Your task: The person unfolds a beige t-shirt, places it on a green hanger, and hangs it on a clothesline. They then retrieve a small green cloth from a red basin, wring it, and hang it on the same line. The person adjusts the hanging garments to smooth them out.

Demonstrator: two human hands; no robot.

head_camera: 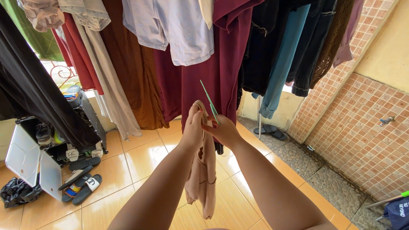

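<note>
Hanging laundry [200, 55] forms the backdrop; a beige garment [203, 170] is pinched by the left hand [192, 125], a green hanger [209, 101] clamped by the right hand [222, 130].

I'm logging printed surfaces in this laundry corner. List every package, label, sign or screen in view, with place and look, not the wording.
Dark blue fabric bag with white lettering: bottom right corner, cut off by the frame.
Black slide sandals with white printed straps: floor at left, beside the black shoe rack.
No screens or signs show; the hands hold only a beige garment and a green hanger.
</note>
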